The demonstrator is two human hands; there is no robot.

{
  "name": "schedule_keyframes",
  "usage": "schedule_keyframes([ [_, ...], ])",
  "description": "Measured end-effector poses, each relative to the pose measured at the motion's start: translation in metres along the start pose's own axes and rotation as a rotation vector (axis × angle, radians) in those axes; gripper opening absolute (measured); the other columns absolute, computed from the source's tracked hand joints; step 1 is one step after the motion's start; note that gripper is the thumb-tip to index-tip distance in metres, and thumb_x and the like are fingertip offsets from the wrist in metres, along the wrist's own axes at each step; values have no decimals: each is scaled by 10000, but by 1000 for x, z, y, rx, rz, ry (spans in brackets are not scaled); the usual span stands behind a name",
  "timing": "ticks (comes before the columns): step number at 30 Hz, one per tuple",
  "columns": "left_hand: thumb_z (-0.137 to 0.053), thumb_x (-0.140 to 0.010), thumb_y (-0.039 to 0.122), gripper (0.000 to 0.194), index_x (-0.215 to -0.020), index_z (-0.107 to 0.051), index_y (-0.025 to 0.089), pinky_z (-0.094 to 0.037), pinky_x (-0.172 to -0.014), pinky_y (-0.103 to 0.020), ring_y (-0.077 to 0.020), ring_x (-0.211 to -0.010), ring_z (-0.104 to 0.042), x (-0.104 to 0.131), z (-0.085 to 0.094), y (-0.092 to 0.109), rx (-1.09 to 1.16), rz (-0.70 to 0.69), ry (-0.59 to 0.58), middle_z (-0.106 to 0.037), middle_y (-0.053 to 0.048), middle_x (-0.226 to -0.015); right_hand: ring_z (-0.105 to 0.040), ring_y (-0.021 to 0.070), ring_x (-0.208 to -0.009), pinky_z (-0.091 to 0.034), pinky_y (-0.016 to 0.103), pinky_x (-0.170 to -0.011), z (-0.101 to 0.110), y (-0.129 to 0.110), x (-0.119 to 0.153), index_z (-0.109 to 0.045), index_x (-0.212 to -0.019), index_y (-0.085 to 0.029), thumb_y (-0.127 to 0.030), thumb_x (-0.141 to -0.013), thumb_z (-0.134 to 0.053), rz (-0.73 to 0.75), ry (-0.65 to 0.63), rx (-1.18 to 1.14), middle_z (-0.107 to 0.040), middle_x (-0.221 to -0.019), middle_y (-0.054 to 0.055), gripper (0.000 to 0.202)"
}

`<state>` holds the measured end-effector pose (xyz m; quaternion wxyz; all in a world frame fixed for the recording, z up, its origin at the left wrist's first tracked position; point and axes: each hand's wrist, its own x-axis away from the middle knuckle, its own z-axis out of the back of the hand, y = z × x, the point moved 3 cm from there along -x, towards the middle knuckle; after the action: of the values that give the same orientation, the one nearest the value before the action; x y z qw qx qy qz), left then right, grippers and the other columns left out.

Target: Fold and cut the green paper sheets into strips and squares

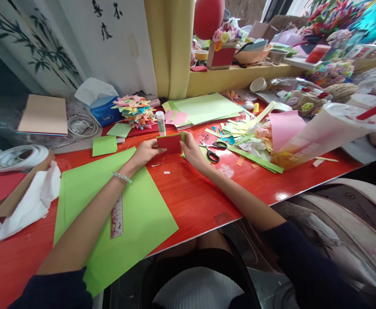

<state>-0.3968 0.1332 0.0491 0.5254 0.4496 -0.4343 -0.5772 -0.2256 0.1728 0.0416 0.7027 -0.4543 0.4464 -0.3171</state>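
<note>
Between my two hands is a small red card point(169, 144) with a green edge showing along its top and right side. My left hand point(147, 152) pinches its left end, and my right hand point(191, 149) grips the right end. Just behind the card stands a glue stick point(160, 122) with a white cap. Black-handled scissors point(213, 155) lie to the right of my right hand. Under my left forearm a large green sheet point(142, 206) is spread out, with a clear patterned ruler point(117, 216) on it.
Paper strips and scraps point(248, 133) are heaped at the right, beside a tilted plastic cup point(323, 133) with a red straw. Behind are green sheets point(207, 107), a folded-paper cluster point(134, 111) and a blue tissue pack point(106, 112). A cardboard box point(10, 201) sits at the left.
</note>
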Motion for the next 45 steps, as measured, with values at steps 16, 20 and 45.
schedule_keyframes([
  [16, -796, -620, 450, 552, -1037, -678, 109, -472, -928, -389, -255, -957, -655, 0, 0, 1, -28, 12, -7, -716, -111, -1059, -504, 244, -1205, -436, 462, -996, 0, 0, 2, -429, -1213, -234, -214, -888, -419, 0, 21, 15, -578, -1205, 121, 326],
  [20, -790, -635, 421, 505, -1035, -674, 134, -491, -884, -357, -234, -915, -661, 1, 1, 3, -90, 11, 2, -724, -86, -1025, -569, 244, -1065, -454, 455, -946, 2, -2, 4, -460, -1153, -208, -216, -892, -403, -9, 24, 96, -603, -1113, 118, 268],
  [45, -722, -725, 300, 763, -1409, -388, 265, -443, -571, -252, -135, -564, -580, 3, 7, 7, -270, -67, 41, -658, 6, -752, -545, 202, -759, -422, 332, -739, 9, -13, 6, -488, -835, -228, -256, -876, -379, 51, 28, 255, -618, -819, 41, 120],
])
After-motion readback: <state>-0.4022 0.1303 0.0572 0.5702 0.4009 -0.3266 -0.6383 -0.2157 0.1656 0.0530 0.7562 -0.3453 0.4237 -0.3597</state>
